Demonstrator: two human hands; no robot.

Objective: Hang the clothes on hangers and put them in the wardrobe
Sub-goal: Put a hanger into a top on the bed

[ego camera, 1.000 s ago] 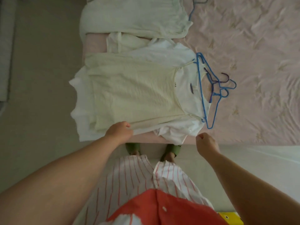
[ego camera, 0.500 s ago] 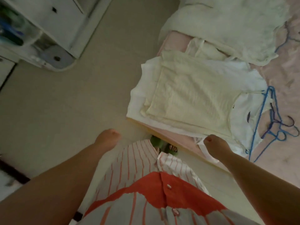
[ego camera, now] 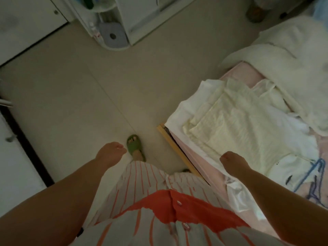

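A pale yellow shirt (ego camera: pixel 237 125) lies flat on top of a stack of white clothes (ego camera: pixel 179 112) at the corner of the bed. Blue hangers (ego camera: pixel 317 172) lie beside the stack at the right edge, partly cut off. My left hand (ego camera: pixel 111 153) hangs over the floor with loosely curled fingers and holds nothing. My right hand (ego camera: pixel 232 162) hovers at the near edge of the stack, seen from the back. Its fingers are tucked under, so any hold on the cloth is hidden.
The bed has a pink sheet (ego camera: pixel 198 157) and a wooden frame edge (ego camera: pixel 175 151); a white duvet (ego camera: pixel 292 59) is bunched at its far end. White cabinet doors (ego camera: pixel 16 162) line the left, and a white shelf unit (ego camera: pixel 113 32) stands ahead. My foot in a green slipper (ego camera: pixel 134 144) is on the tiled floor (ego camera: pixel 88 96).
The view has swung left, away from the bed toward the floor and cabinets. My left hand left the shirt and now hangs over the floor. My right hand stays by the stack's edge.
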